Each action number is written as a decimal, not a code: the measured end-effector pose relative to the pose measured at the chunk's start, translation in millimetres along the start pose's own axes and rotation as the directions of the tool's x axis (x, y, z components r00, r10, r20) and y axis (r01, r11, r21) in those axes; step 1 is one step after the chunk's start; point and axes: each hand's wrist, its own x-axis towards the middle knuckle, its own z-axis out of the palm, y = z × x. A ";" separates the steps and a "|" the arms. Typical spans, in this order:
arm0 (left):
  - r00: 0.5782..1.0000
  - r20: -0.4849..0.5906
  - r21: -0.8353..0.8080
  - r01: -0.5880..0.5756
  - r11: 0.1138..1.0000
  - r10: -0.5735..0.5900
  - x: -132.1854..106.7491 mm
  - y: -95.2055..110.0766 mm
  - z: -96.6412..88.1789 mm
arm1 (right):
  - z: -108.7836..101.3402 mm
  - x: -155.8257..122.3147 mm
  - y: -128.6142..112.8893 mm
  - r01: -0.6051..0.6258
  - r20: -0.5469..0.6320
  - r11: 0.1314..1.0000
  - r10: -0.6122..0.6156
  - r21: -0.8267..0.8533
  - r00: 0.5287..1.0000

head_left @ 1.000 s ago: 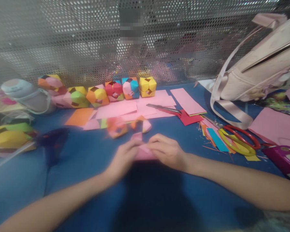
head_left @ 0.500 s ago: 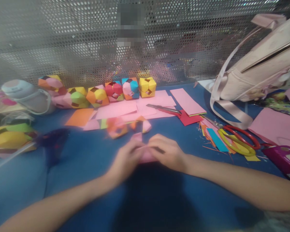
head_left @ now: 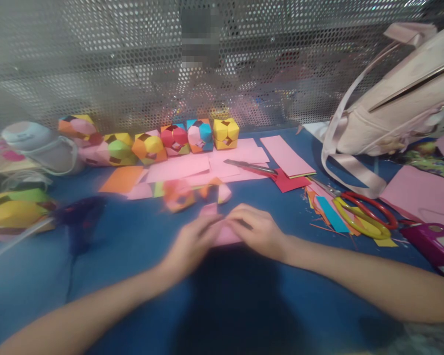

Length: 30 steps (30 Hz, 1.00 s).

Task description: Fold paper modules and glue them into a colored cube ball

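Observation:
A small piece of pink paper [head_left: 225, 235] lies between my two hands, its upper corner showing past the fingers. My left hand [head_left: 192, 240] presses its fingertips on the left side of the paper. On the right side, my right hand [head_left: 257, 230] has its fingers closed over the paper's edge. Just beyond the hands sit folded orange and pink paper pieces [head_left: 177, 196], somewhat blurred. Part of the pink paper is hidden under the fingers, so its folds are hard to make out.
Several folded paper balls [head_left: 174, 138] stand along a perforated metal panel [head_left: 133, 64]. Pink sheets [head_left: 181, 167] hold dark-bladed scissors [head_left: 249, 167]. To the right are red-and-yellow-handled scissors [head_left: 366, 217], paper scraps [head_left: 333, 214], a purple tool [head_left: 432, 244] and a pale bag [head_left: 385, 108]. A glue gun [head_left: 79, 217] stands left.
My left hand's fingers have shifted slightly on the pink paper. The right hand stays almost in the same place, and the things around are unchanged.

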 end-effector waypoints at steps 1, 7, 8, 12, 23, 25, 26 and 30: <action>1.000 0.014 0.008 -0.023 1.000 0.023 0.4 -0.4 -0.4 | 0.1 -0.2 0.1 0.000 -0.001 1.000 0.000 -0.003 1.000; 0.978 0.031 0.089 -0.209 0.974 0.207 0.2 -7.7 -0.1 | 0.3 -1.6 2.0 0.007 0.033 1.000 -0.006 -0.023 0.999; 0.976 0.030 0.092 -0.219 0.971 0.217 0.1 -8.4 0.1 | -0.1 -1.8 2.5 0.011 0.043 1.000 -0.009 -0.028 0.999; 0.986 0.026 0.071 -0.169 0.983 0.167 0.1 -7.7 -0.1 | -3.2 -1.5 3.9 0.053 0.072 0.997 -0.050 -0.051 0.996; 0.995 -0.068 0.035 -0.074 0.997 0.077 -2.1 1.3 0.0 | -3.2 0.2 1.3 -0.082 0.028 0.996 0.081 0.018 0.996; 0.994 -0.093 0.041 -0.053 0.998 0.057 -2.4 1.2 1.4 | -3.1 0.7 1.2 -0.098 0.040 0.995 0.098 0.012 0.994; 0.994 -0.102 0.040 -0.040 0.998 0.044 -2.3 0.8 2.2 | -3.1 0.9 1.1 -0.096 0.050 0.995 0.096 0.007 0.994; 0.996 -0.079 0.012 -0.032 0.999 0.033 -1.0 -0.2 3.8 | -2.8 1.1 -0.4 -0.070 0.085 0.998 0.069 0.005 0.994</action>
